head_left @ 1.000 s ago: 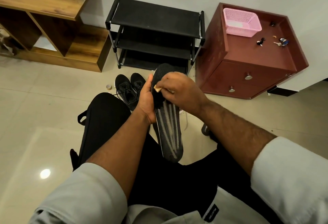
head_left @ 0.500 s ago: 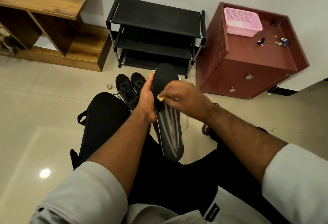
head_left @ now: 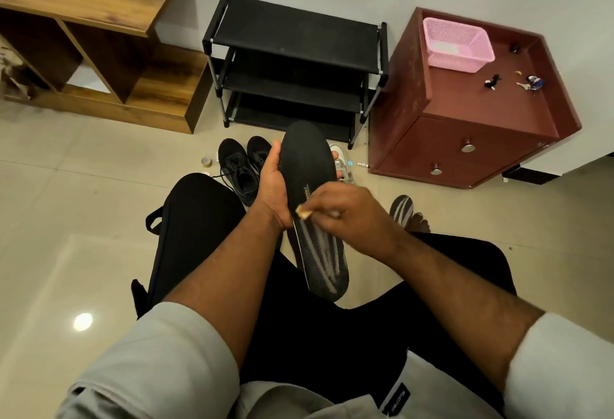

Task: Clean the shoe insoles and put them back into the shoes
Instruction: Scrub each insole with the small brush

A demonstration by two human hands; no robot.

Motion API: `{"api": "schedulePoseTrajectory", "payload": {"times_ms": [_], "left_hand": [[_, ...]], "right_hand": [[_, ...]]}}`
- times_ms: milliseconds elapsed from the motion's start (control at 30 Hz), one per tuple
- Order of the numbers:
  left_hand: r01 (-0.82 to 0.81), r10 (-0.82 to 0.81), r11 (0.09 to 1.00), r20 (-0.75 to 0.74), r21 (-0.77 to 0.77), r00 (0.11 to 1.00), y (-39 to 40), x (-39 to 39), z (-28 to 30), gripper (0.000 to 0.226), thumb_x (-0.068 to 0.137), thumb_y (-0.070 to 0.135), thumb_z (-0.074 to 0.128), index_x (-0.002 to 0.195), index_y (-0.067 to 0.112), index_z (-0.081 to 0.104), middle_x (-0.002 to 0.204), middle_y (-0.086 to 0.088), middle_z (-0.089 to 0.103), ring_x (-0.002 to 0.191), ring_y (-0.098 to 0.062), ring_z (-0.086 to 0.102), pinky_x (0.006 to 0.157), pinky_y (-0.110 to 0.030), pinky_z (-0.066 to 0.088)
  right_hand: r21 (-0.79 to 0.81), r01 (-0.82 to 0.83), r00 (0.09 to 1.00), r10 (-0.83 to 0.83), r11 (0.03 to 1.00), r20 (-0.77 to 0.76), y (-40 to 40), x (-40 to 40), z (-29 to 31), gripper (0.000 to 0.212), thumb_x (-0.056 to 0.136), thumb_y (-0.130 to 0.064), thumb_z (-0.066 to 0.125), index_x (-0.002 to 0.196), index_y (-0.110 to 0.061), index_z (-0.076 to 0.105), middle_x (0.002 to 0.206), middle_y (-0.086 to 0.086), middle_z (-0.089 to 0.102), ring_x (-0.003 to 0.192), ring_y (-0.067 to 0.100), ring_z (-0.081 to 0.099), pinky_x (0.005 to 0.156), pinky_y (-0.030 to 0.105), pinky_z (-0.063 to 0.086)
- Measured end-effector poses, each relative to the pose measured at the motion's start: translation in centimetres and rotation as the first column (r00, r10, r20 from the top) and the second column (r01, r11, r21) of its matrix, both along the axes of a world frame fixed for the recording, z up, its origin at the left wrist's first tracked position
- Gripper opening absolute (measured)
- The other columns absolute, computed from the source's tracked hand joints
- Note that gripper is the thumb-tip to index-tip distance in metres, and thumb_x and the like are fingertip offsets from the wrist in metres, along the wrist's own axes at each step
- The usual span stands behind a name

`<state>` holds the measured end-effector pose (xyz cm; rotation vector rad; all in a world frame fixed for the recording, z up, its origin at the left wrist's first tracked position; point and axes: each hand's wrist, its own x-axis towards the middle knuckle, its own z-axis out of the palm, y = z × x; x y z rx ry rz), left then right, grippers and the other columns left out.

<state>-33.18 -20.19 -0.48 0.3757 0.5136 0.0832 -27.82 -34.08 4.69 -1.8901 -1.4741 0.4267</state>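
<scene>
I sat with my legs apart and looked down at the floor (head_left: 50, 219). My left hand (head_left: 274, 189) held a black insole (head_left: 307, 166), with my thumb on one edge and my fingers curled round the back. The insole was up in the air between my knees, with its toe end pointing away from me and its heel end, which had gray stripes, pointing back at me. My right hand (head_left: 345, 216) was on the middle of the insole, and its fingers pinched a small tan thing (head_left: 303, 214) against it. I could not tell what that small thing was.

A pair of black shoes (head_left: 244, 166) stood side by side on the floor, just past my left hand. A second insole (head_left: 402, 209) with the same gray stripes lay on the floor by my right knee. A white shoe (head_left: 342, 166) peeked out from behind the insole I held.

A black shoe rack (head_left: 295, 63) stood by the wall. A brown wooden shelf (head_left: 99, 36) was to its left. A red cabinet (head_left: 465, 132) was to its right, with a pink basket (head_left: 457, 44) and some keys (head_left: 530, 83) on top.
</scene>
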Motion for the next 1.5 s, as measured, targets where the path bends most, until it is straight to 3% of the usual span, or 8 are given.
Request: {"api": "schedulePoseTrajectory", "payload": {"times_ms": [67,133,233,333,667,900,1033,1500], "left_hand": [[-0.011,0.01,1.0,0.044,0.009,0.999,0.2,-0.1,0.2,0.095,0.085,0.081,0.026,0.138,0.006,0.051,0.128,-0.019,0.062,0.108,-0.034,0.064,0.097,-0.05,0.049],[-0.06,0.06,0.998,0.065,-0.003,0.996,0.3,-0.1,0.4,0.099,0.083,0.083,0.026,0.14,0.006,0.049,0.132,-0.018,0.06,0.108,-0.033,0.063,0.097,-0.051,0.046],[-0.137,0.14,0.99,0.111,-0.035,0.984,0.5,0.1,0.4,0.101,0.08,0.081,0.038,0.148,0.007,0.04,0.14,-0.02,0.053,0.114,-0.033,0.059,0.099,-0.05,0.046],[-0.155,0.161,0.987,0.15,-0.046,0.976,0.4,0.2,0.1,0.104,0.074,0.081,0.043,0.148,0.009,0.04,0.144,-0.018,0.05,0.127,-0.036,0.051,0.108,-0.054,0.04],[-0.1,0.098,0.995,0.08,0.018,0.992,-0.1,0.4,0.3,0.105,0.081,0.086,0.027,0.134,-0.001,0.055,0.122,-0.02,0.063,0.106,-0.028,0.062,0.106,-0.042,0.041],[-0.038,0.04,0.999,0.149,-0.018,0.988,-1.1,0.2,1.1,0.081,0.09,0.074,0.031,0.12,0.009,0.07,0.135,-0.02,0.05,0.127,-0.032,0.042,0.12,-0.05,0.019],[-0.038,0.039,0.999,0.107,-0.016,0.994,-1.1,0.1,1.3,0.08,0.091,0.072,0.032,0.119,0.009,0.071,0.126,-0.017,0.064,0.122,-0.031,0.053,0.115,-0.048,0.031],[0.053,-0.048,0.998,0.15,-0.029,0.988,-0.9,0.3,1.2,0.085,0.09,0.075,0.028,0.136,0.009,0.055,0.134,-0.018,0.059,0.121,-0.033,0.059,0.096,-0.059,0.049]], "right_hand": [[0.094,0.422,0.843,-0.352,0.902,-0.406,-0.9,0.1,0.5,0.019,0.082,-0.006,0.07,0.095,-0.019,0.074,0.091,-0.004,0.072,0.088,0.009,0.065,0.079,0.022,0.05],[-0.047,0.696,0.462,-0.497,0.716,-0.734,-1.9,0.0,-0.1,0.017,0.083,-0.006,0.069,0.091,-0.021,0.074,0.089,-0.005,0.073,0.085,0.008,0.065,0.075,0.023,0.051],[-0.337,0.71,0.032,-0.507,0.618,-0.861,-3.2,-1.0,-1.6,0.014,0.085,-0.005,0.066,0.086,-0.018,0.072,0.091,0.001,0.071,0.091,0.017,0.062,0.074,0.035,0.053],[-0.373,0.748,-0.117,-0.444,0.55,-0.888,-2.5,-1.9,-1.9,0.013,0.084,-0.002,0.066,0.088,-0.014,0.071,0.094,0.008,0.071,0.091,0.023,0.064,0.073,0.037,0.055],[-0.076,0.793,0.37,-0.577,0.604,-0.728,0.7,-0.1,-0.6,0.015,0.085,-0.008,0.069,0.095,-0.018,0.073,0.092,0.0,0.073,0.091,0.013,0.068,0.08,0.026,0.054],[0.213,0.432,0.891,-0.451,0.877,0.048,3.5,4.6,1.2,0.018,0.086,-0.005,0.062,0.1,-0.009,0.073,0.094,0.001,0.067,0.089,0.011,0.06,0.082,0.021,0.048],[0.035,0.211,0.886,-0.206,0.977,0.416,4.0,6.3,0.9,0.02,0.089,-0.006,0.056,0.101,-0.009,0.071,0.095,0.006,0.065,0.09,0.023,0.058,0.081,0.035,0.047],[-0.011,0.103,0.871,-0.085,0.995,0.485,1.6,4.5,0.9,0.034,0.09,-0.019,0.038,0.095,-0.007,0.07,0.087,0.007,0.064,0.079,0.022,0.056,0.072,0.035,0.046]]}}
